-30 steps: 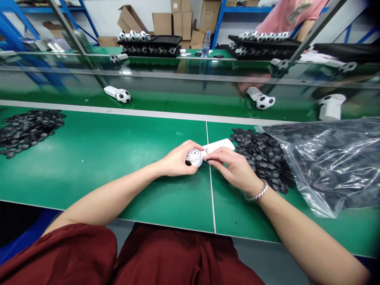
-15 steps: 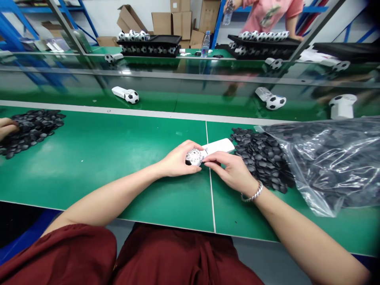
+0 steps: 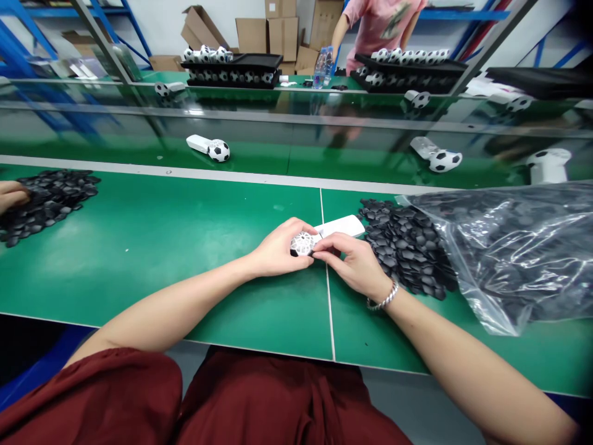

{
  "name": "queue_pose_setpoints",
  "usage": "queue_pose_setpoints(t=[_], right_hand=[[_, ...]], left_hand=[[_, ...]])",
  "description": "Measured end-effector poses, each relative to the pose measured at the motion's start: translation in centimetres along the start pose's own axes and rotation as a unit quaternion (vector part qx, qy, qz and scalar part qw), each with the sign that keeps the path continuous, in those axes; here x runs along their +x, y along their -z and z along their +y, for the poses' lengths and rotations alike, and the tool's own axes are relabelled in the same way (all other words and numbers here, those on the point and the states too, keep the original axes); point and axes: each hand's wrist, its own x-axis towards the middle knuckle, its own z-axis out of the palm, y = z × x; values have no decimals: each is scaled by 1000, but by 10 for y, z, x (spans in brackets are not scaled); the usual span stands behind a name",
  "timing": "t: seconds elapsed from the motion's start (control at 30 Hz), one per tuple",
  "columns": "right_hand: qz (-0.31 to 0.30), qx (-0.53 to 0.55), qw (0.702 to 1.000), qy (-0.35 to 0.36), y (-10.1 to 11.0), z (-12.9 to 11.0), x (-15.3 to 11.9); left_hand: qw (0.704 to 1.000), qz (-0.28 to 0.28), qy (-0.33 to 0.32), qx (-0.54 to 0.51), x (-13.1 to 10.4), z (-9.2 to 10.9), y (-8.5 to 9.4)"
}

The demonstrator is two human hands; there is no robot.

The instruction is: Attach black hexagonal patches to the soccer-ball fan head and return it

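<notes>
A white football-headed handheld fan (image 3: 341, 227) lies low over the green table, its flat handle pointing right and away. My left hand (image 3: 282, 250) is curled around the left side of its round head (image 3: 302, 244), whose upper face is a pale openwork pattern. The fingertips of my right hand (image 3: 354, 262) are pinched against the head's right edge, where a small black piece (image 3: 311, 253) shows at their tips. They partly cover it. Just right of the fan, a pile of small black pieces (image 3: 407, 247) lies on the table.
A clear plastic bag of black pieces (image 3: 523, 253) lies at the right. Another person's hand (image 3: 12, 196) touches a second black pile (image 3: 50, 198) at the left. Football-headed fans (image 3: 217, 149) lie on the belt (image 3: 264, 154) beyond. Across it, a person in pink stands near trays (image 3: 254, 62) and bottles.
My right fingertips have shifted slightly left along the head's edge, and black now shows there. Nearer fans on the belt have moved right. The person opposite has lowered a bottle to the table.
</notes>
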Motion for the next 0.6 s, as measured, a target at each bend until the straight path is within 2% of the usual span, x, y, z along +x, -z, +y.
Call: queue_pose_setpoints(t=[0.6], right_hand=[[31, 27, 995, -93, -4, 4, 2]], left_hand=[[1000, 10, 3, -2, 1, -1, 0]])
